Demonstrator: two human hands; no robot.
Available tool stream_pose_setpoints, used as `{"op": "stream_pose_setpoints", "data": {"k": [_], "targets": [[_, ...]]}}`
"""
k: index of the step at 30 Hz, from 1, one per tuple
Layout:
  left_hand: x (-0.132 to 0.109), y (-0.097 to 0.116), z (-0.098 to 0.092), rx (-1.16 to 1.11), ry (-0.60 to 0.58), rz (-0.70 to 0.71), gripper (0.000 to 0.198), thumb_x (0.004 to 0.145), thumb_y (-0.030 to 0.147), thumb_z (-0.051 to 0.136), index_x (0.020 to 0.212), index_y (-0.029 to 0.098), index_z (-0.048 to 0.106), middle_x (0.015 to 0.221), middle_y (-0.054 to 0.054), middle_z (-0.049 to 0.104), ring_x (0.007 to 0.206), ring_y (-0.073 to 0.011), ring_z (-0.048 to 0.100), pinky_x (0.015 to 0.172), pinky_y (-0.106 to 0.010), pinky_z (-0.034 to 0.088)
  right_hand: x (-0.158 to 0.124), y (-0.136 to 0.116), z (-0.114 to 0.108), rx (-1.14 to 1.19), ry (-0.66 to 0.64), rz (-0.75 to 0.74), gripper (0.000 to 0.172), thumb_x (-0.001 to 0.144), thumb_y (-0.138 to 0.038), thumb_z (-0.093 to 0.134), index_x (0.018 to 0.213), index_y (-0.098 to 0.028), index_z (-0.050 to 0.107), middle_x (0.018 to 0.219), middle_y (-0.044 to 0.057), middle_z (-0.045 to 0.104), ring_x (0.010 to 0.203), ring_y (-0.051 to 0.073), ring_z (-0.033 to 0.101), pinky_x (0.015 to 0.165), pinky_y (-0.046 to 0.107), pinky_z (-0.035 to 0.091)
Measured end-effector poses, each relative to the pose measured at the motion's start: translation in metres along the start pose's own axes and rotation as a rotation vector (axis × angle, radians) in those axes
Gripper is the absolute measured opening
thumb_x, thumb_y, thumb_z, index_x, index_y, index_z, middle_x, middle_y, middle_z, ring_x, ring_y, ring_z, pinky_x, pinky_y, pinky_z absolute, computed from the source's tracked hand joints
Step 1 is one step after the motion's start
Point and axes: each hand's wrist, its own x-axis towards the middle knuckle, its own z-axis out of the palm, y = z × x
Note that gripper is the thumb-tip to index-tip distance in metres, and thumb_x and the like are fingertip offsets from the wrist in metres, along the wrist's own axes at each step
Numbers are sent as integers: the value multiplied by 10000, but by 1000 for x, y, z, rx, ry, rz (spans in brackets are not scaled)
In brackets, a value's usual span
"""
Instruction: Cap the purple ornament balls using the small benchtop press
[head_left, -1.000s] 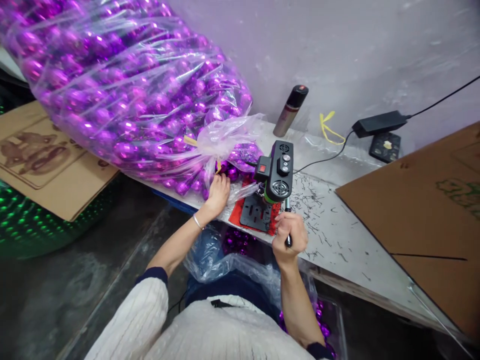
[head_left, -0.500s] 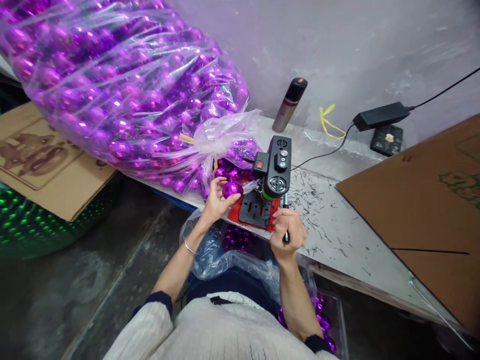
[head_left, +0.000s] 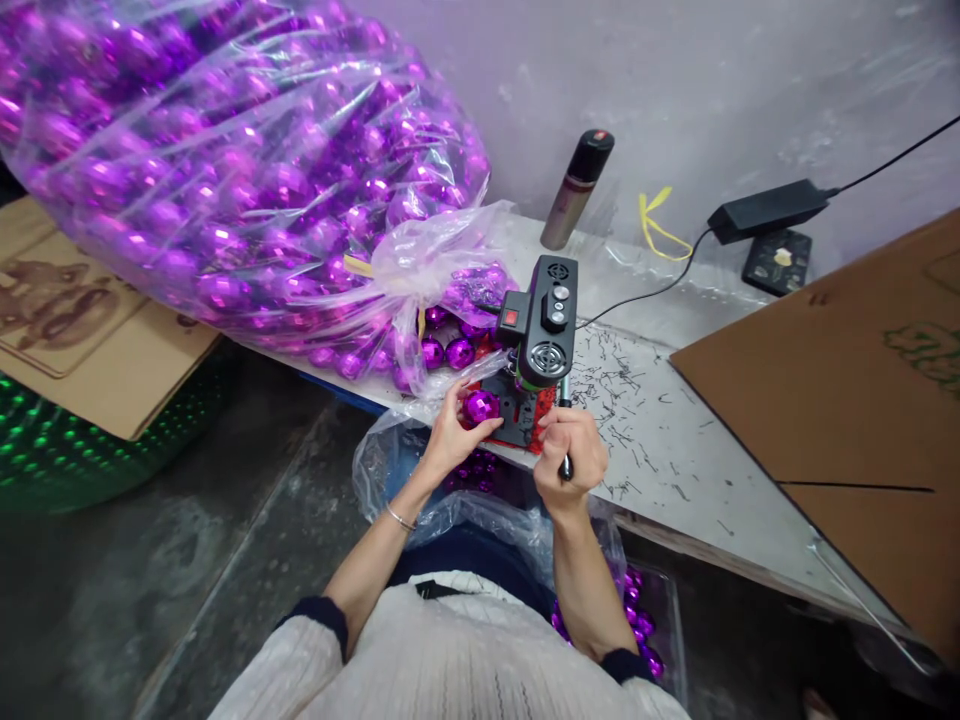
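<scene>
My left hand [head_left: 450, 437] grips a shiny purple ball [head_left: 480, 406] and holds it over the black base plate [head_left: 517, 420] of a small black bench machine [head_left: 547, 333]. My right hand [head_left: 571, 455] is closed round the machine's dark lever handle [head_left: 563, 465] at the plate's right side. A huge clear plastic bag [head_left: 225, 170] full of purple balls lies on the table to the left, its open mouth spilling a few balls [head_left: 446, 351] just behind my left hand.
A dark spray can [head_left: 576, 188], a black power adapter [head_left: 769, 210] with its cable and a yellow tie [head_left: 656, 228] stand at the table's back. Brown cardboard [head_left: 847, 400] covers the right side. A clear bag [head_left: 420, 500] with purple balls hangs below the table edge.
My left hand drew a purple ball out of the big bag's mouth and carried it right, to the machine's base plate. My right hand stayed on the lever handle.
</scene>
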Motion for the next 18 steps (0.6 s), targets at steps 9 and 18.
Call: {"op": "stream_pose_setpoints", "data": {"k": [9, 18], "targets": [[22, 2, 11, 408, -109, 288, 623, 845, 491, 785, 1362, 211, 578, 1298, -134, 574, 1237, -298, 617, 1058, -460, 528, 2, -1, -2, -5, -30, -17, 198, 943, -103, 478, 798, -228, 526, 737, 1, 630, 681, 131, 607, 621, 271, 476], [26, 1, 15, 322, -96, 293, 560, 844, 473, 794, 1278, 182, 592, 1207, -123, 701, 1140, -289, 678, 991, -454, 552, 4, -2, -4, 2, -52, -13, 190, 942, -103, 482, 803, -225, 527, 741, 3, 632, 674, 128, 596, 618, 267, 476]]}}
